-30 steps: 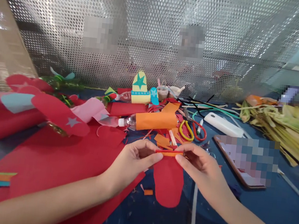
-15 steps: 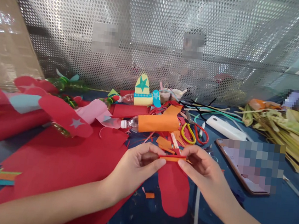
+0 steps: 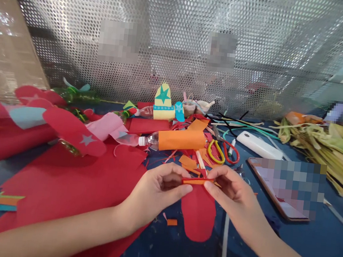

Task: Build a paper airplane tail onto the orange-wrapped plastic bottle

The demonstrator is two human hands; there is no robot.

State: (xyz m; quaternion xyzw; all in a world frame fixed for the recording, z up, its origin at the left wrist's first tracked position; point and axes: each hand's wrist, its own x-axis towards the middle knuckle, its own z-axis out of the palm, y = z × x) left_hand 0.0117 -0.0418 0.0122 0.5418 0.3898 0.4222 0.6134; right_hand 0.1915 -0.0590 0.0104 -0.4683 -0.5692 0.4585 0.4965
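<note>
Between my two hands I hold a red paper piece (image 3: 198,219) with a rounded lower end. Its top is folded into a narrow edge, along which an orange strip (image 3: 195,181) shows. My left hand (image 3: 165,185) pinches the left end of this fold between thumb and fingers. At the right end, my right hand (image 3: 229,189) pinches the same fold. Just beyond my fingers lie orange paper scraps (image 3: 188,162) and a bottle wrapped in orange paper (image 3: 182,141). A small orange scrap (image 3: 172,222) is on the table below my left hand.
Large red sheets (image 3: 73,187) spread at left, with red paper-winged bottles (image 3: 76,130) behind. Scissors (image 3: 216,151), a white glue gun (image 3: 260,146) and a phone (image 3: 278,189) lie right of centre. Corn husks (image 3: 330,157) are at far right. A perforated metal panel (image 3: 176,22) rises behind.
My left thumb has slid slightly right along the fold. The rounded lower end of the red paper sits a little higher and more tilted. Both hands keep their pinch.
</note>
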